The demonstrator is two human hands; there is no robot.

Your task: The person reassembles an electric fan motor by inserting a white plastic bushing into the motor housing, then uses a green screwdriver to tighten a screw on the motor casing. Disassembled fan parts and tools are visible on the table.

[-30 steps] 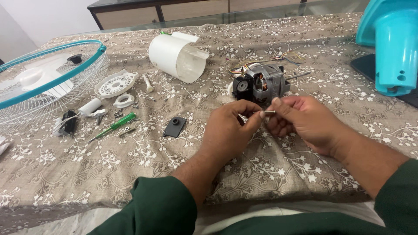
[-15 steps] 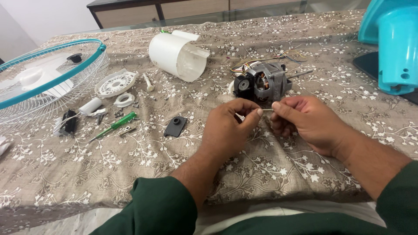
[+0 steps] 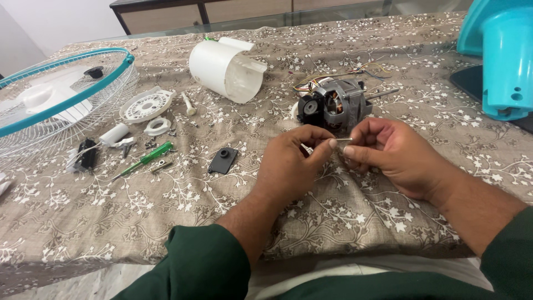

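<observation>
My left hand [image 3: 291, 164] and my right hand [image 3: 391, 155] meet over the patterned tablecloth [image 3: 166, 216], both pinching a small thin metal pin [image 3: 343, 140] between thumb and fingertips. The pin lies level between the two hands. Just beyond the fingers lies a grey fan motor [image 3: 336, 103] with copper windings, coloured wires and a shaft that sticks out to the right. Both forearms wear dark green sleeves.
A white cylindrical motor cover [image 3: 225, 69] lies behind. At left are a teal-rimmed wire fan guard [image 3: 55, 105], white plastic rings [image 3: 147, 105], a green screwdriver [image 3: 147, 158], small screws and a black plate [image 3: 223, 160]. A teal fan body [image 3: 502, 55] stands at the far right.
The hands have drawn slightly apart, so more of the pin shows between the fingertips. Everything else on the table has stayed where it was.
</observation>
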